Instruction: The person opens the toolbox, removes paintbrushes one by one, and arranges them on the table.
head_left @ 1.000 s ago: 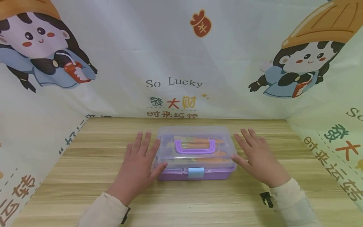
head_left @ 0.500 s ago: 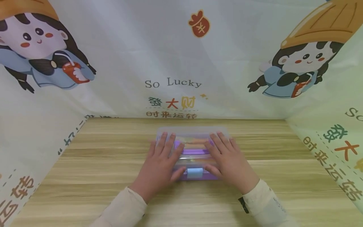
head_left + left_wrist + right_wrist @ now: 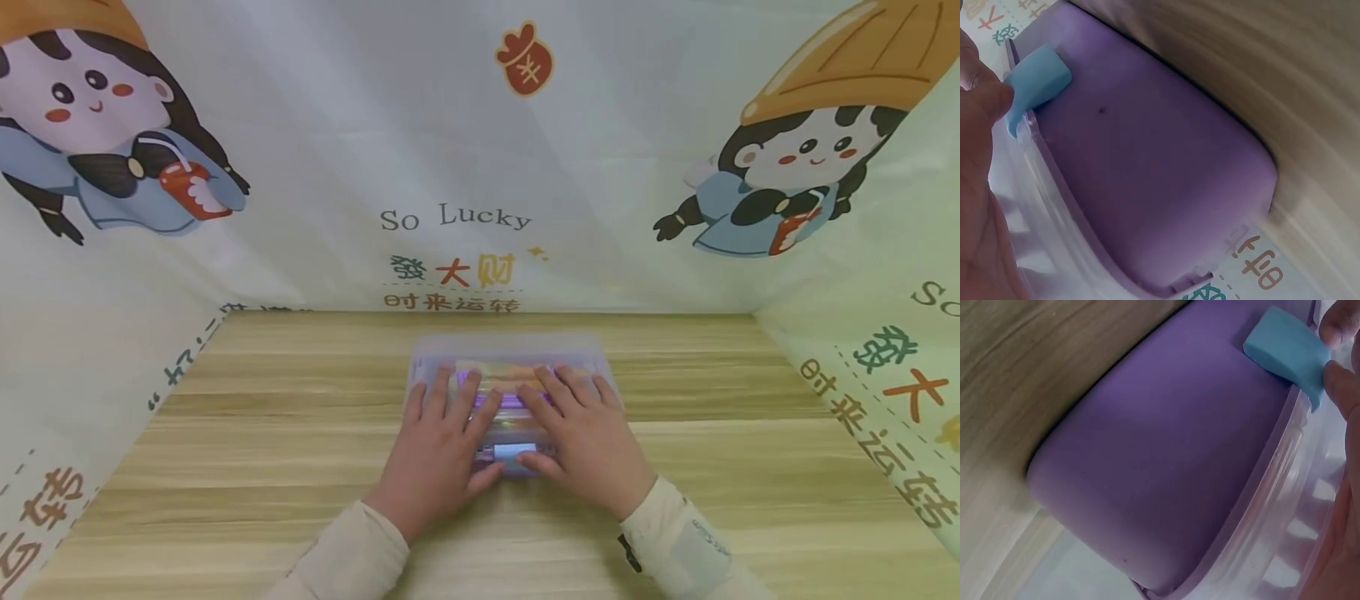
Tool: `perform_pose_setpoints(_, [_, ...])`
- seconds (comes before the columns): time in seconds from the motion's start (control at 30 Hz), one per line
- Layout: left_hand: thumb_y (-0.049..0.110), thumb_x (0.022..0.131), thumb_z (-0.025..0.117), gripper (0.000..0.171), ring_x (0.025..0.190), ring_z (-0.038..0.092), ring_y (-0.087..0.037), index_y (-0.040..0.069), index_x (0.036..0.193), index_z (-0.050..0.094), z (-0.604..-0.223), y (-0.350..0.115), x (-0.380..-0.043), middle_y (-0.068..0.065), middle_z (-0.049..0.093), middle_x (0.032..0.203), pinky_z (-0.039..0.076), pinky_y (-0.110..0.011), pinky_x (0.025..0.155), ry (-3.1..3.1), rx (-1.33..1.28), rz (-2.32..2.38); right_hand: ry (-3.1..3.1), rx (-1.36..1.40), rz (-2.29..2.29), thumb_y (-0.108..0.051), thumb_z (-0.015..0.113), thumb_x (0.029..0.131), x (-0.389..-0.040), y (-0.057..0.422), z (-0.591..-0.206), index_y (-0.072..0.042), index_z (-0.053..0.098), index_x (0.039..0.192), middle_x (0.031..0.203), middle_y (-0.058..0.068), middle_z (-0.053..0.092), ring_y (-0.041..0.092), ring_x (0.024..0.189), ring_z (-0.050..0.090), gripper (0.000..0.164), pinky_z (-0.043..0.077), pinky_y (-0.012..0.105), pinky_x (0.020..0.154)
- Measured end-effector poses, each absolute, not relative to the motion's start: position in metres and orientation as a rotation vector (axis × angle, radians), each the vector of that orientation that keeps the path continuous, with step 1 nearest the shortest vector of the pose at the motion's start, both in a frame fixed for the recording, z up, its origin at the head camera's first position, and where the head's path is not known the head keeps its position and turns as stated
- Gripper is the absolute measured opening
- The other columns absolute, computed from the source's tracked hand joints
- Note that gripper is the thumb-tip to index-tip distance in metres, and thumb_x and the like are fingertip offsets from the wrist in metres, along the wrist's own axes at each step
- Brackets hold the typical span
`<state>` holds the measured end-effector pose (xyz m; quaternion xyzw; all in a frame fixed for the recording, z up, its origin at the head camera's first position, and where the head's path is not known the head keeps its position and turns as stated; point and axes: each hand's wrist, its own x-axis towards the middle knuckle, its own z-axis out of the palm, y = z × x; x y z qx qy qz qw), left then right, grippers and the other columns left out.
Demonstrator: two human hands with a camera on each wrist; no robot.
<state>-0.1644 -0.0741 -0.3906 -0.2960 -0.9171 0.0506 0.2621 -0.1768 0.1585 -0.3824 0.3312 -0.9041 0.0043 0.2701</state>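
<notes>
A storage box with a purple base (image 3: 1147, 150) and a clear lid (image 3: 510, 344) lies on the table, its lid down. The light blue latch (image 3: 514, 452) sits at the middle of its front. My left hand (image 3: 438, 450) rests on the lid's left half, fingers spread, the thumb (image 3: 994, 97) at the latch. On the right half lies my right hand (image 3: 592, 446), fingers also spread, its thumb (image 3: 1341, 381) touching the latch. Between the hands shows part of the purple carrying handle (image 3: 502, 401). Through the lid, long pale and orange items (image 3: 517, 375) are blurred; their kind is unclear.
The wood-grain table (image 3: 300, 417) extends around the box. A printed white cloth (image 3: 337, 150) with cartoon figures and lettering stands as a wall behind it and along both sides.
Both hands have moved inward from beside the box onto its lid, then slightly closer together and nearer the front. The thumbs have come to the latch. The box has stayed in place.
</notes>
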Motion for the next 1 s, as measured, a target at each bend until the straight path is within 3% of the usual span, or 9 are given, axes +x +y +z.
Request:
perform_pose_setpoints(0.17, [0.072, 0.085, 0.055, 0.088, 0.139, 0.026, -0.053, 0.014, 0.15, 0.044, -0.392, -0.071, -0.163, -0.023, 0.038, 0.152, 0.029, -0.065, 0.107, -2.527, -0.749, 0.185, -2.459, 0.852, -0.018, -0.066, 0.07, 0.078, -0.177, 0.156, -0.383, -0.016, 0.051, 0.145, 0.147, 0.016, 0.047, 0.039, 0.134, 0.042, 0.086, 0.035, 0.069, 0.1])
perform_pose_setpoints(0.7, [0.072, 0.079, 0.062, 0.09, 0.133, 0.036, -0.052, 0.012, 0.144, 0.045, -0.403, -0.066, -0.169, -0.025, 0.044, 0.142, 0.033, -0.062, 0.104, -2.442, -0.719, 0.148, -2.423, 0.657, -0.13, -0.072, 0.077, 0.063, -0.17, 0.15, -0.4, -0.012, 0.049, 0.142, 0.137, 0.026, 0.047, 0.053, 0.128, 0.04, 0.104, 0.034, 0.071, 0.097])
perform_pose_setpoints(1.0, [0.075, 0.067, 0.071, 0.096, 0.127, 0.042, -0.054, 0.009, 0.134, 0.048, -0.403, -0.06, -0.164, -0.028, 0.05, 0.134, 0.037, -0.06, 0.101, -2.412, -0.662, 0.165, -2.383, 0.686, -0.119, -0.073, 0.076, 0.062, -0.17, 0.15, -0.405, -0.013, 0.047, 0.142, 0.133, 0.028, 0.046, 0.055, 0.126, 0.04, 0.104, 0.034, 0.072, 0.096])
